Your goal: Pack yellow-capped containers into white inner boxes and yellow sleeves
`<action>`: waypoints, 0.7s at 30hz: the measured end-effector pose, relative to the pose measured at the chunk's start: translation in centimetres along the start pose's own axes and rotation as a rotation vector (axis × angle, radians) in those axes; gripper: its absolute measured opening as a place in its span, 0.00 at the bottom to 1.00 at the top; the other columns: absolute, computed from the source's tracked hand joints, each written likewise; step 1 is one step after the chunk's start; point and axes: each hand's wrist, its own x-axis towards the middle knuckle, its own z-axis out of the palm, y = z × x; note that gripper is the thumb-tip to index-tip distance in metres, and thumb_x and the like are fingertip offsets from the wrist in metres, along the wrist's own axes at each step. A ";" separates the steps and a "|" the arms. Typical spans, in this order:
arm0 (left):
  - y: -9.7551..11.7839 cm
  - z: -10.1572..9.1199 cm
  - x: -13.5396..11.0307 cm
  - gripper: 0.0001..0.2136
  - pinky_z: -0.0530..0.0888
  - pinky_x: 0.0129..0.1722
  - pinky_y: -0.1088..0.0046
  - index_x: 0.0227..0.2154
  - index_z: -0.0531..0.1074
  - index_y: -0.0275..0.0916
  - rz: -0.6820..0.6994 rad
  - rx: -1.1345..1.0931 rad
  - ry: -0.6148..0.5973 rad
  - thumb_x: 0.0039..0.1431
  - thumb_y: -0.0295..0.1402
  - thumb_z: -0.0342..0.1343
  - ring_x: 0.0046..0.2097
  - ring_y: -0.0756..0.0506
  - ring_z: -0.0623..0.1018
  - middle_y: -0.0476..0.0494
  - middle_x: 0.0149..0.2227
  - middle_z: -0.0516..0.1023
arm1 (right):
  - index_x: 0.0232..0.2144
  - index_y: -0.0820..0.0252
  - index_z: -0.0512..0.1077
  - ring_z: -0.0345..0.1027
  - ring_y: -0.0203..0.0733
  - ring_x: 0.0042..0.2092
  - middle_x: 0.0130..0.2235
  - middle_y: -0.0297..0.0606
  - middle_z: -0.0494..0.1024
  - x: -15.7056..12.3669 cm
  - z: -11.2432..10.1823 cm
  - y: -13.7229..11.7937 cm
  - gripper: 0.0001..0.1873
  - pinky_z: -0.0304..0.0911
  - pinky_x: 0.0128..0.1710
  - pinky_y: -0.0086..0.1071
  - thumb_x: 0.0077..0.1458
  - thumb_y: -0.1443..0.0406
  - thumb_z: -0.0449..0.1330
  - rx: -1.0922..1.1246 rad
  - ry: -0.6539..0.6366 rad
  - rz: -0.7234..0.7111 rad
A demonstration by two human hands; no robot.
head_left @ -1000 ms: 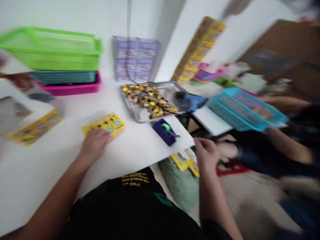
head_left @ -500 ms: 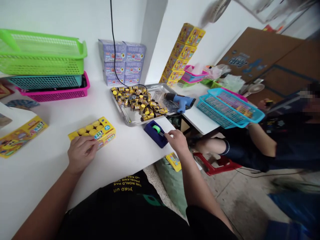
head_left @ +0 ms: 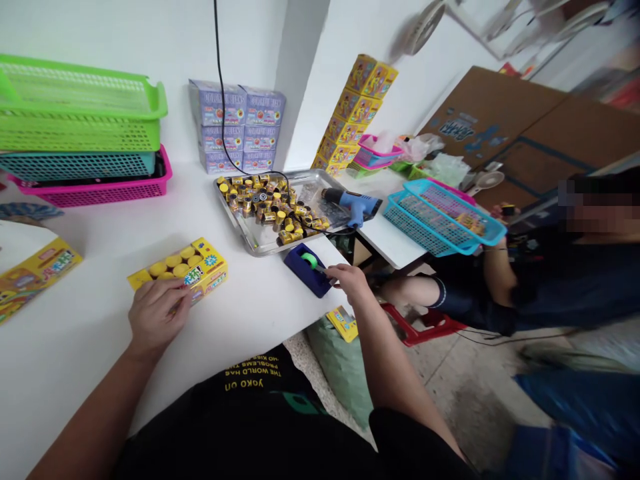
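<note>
My left hand [head_left: 159,312] rests with curled fingers on the near side of a yellow printed box [head_left: 213,270]. Through the opening in the box's top, several round yellow lids [head_left: 175,264] show in rows. At the table's front edge sits a dark blue tape dispenser [head_left: 306,277] with a green-cored roll of tape [head_left: 309,260]. My right hand [head_left: 350,280] pinches the end of the clear tape at the dispenser's cutting edge; the strip still runs back to the roll.
Behind the dispenser, a metal tray [head_left: 250,245] holds many small yellow-capped canisters [head_left: 270,203] and a blue heat gun [head_left: 353,203]. Stacked baskets [head_left: 85,133] stand at the left, purple boxes [head_left: 240,127] by the wall. A co-worker [head_left: 565,267] sits at the right beside blue baskets [head_left: 425,223].
The view has shifted slightly to the right. My right hand stays at the dispenser with its fingers on the tape, and my left hand stays at the box.
</note>
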 end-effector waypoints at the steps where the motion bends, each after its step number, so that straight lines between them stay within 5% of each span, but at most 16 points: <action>1: 0.0 0.0 0.0 0.05 0.73 0.38 0.65 0.32 0.78 0.42 0.011 0.000 0.002 0.58 0.26 0.66 0.35 0.45 0.82 0.47 0.36 0.84 | 0.23 0.59 0.76 0.71 0.43 0.32 0.29 0.40 0.80 -0.2 0.1 0.0 0.12 0.65 0.27 0.31 0.38 0.56 0.66 0.075 0.005 0.035; 8: -0.4 0.3 -0.6 0.06 0.73 0.38 0.64 0.34 0.77 0.43 0.006 0.013 0.008 0.58 0.26 0.67 0.35 0.44 0.82 0.47 0.36 0.84 | 0.18 0.60 0.70 0.73 0.44 0.37 0.51 0.46 0.81 -1.1 0.8 0.6 0.15 0.63 0.24 0.30 0.31 0.55 0.67 0.306 0.050 0.045; 21: -0.3 0.2 -0.6 0.07 0.74 0.37 0.62 0.36 0.75 0.44 0.025 0.053 -0.005 0.60 0.25 0.65 0.34 0.44 0.82 0.46 0.37 0.84 | 0.18 0.61 0.73 0.71 0.40 0.34 0.49 0.45 0.81 -1.2 0.8 1.0 0.11 0.65 0.24 0.29 0.30 0.60 0.68 0.412 0.082 0.062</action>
